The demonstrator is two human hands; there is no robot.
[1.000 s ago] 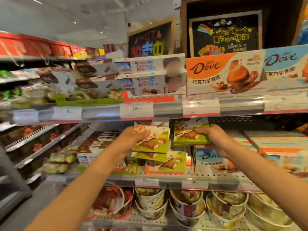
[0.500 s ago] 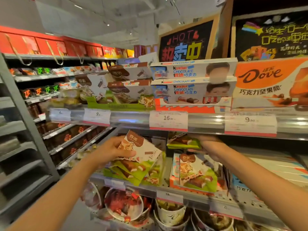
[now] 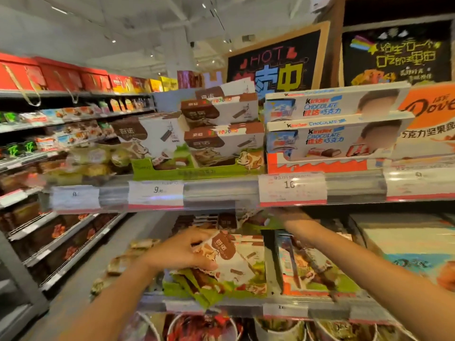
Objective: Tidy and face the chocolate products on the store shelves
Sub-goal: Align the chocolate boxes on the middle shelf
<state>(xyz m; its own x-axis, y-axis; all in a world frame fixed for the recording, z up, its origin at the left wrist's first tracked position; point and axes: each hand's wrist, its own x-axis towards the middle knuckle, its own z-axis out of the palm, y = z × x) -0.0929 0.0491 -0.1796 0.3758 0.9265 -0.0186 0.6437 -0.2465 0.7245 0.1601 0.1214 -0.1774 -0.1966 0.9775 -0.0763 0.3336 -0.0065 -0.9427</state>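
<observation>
While the left hand (image 3: 182, 252) grips a cow-print chocolate pack (image 3: 231, 262) over the near shelf (image 3: 283, 310), it should be laid flat, face up and square with the stack beneath. The right hand (image 3: 290, 215) reaches far under the upper shelf (image 3: 221, 193); I cannot tell what its fingers do. Readable: "Kinder Chocolate" boxes (image 3: 330, 141), "Dove" box (image 3: 430, 119), "HOT" chalkboard (image 3: 273, 62), price tags "9" (image 3: 156, 193) and "16" (image 3: 291, 188).

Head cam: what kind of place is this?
Most likely a supermarket sweets aisle. Price tags line the shelf edge, boxed chocolate stands facing out, and a chalkboard promo sign sits above. The left hand grips a chocolate pack.
</observation>
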